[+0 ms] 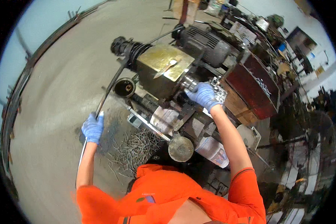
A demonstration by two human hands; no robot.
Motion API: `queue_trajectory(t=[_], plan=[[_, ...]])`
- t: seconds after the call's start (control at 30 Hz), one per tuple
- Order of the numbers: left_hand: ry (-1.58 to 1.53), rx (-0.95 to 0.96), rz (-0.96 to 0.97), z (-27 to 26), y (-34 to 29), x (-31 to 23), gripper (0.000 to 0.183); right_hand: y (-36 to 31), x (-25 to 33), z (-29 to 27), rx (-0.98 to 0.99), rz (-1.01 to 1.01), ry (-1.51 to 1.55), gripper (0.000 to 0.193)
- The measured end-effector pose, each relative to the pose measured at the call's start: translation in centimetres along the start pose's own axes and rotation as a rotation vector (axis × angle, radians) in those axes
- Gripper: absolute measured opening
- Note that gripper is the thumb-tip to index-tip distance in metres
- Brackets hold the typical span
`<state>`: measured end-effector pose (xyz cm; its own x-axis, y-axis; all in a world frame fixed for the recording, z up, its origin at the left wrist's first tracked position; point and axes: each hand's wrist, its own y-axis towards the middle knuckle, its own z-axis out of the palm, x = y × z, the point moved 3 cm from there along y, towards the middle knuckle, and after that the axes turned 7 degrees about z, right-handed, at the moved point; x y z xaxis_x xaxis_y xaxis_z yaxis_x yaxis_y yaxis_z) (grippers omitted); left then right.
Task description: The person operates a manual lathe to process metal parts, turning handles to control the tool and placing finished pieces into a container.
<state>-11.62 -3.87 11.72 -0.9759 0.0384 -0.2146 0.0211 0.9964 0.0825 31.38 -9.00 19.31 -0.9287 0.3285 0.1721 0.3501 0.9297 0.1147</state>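
Observation:
My left hand [93,128], in a blue glove, is closed around a long metal rod [109,89]. The rod slants up to the dark shaft end of the machine, and a thinner, shiny length shows below my fist along the forearm. My right hand [203,95], gloved alike, is at the bright metal spindle [189,81] on the machine's right side. Its fingers curl inward, and what they grip is hidden. Between the hands stands the oily machine's housing [153,80] with a yellowish top plate [164,56]. A brush [165,69] lies on that plate.
A ribbed motor [205,44] sits behind the housing. To the right is a dark red bin [250,82] with small metal parts. Many thin metal pieces [134,151] lie heaped on the floor at front left. A round metal disc [180,148] and a silver bar [149,125] are near my body.

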Motion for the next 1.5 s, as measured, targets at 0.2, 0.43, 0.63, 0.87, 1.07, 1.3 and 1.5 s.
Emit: queue_trajectory(t=[0.2,0.43,0.63,0.87,1.07,1.3,1.5], plan=[[0.016,-0.044,0.058,-0.5,0.3,-1.3,0.044,0.7,0.0,0.6,0.169,-0.028,-0.121,0.06],[-0.051,-0.102,0.118,-0.2,2.0,-2.3,0.045,0.6,-1.0,1.0,0.006,-0.096,-0.056,0.048],[-0.015,-0.079,0.214,0.9,3.0,-1.7,0.053,-2.4,-0.6,-5.9,0.065,0.045,-0.05,0.056],[0.043,0.041,0.315,0.0,3.8,-2.2,0.057,-6.6,-13.1,-13.8,-0.401,0.146,-0.117,0.028],[0.193,-0.035,0.49,0.6,6.9,-3.3,0.053,-9.1,-17.2,-18.6,-0.595,0.378,-0.251,0.042],[-0.052,0.071,0.553,0.8,7.5,-4.4,0.053,-22.8,-24.6,-12.8,-0.654,0.504,0.009,0.04],[-0.605,0.35,0.394,1.5,7.1,-3.4,0.037,-43.8,-31.3,-8.1,-0.453,1.185,0.099,0.047]])
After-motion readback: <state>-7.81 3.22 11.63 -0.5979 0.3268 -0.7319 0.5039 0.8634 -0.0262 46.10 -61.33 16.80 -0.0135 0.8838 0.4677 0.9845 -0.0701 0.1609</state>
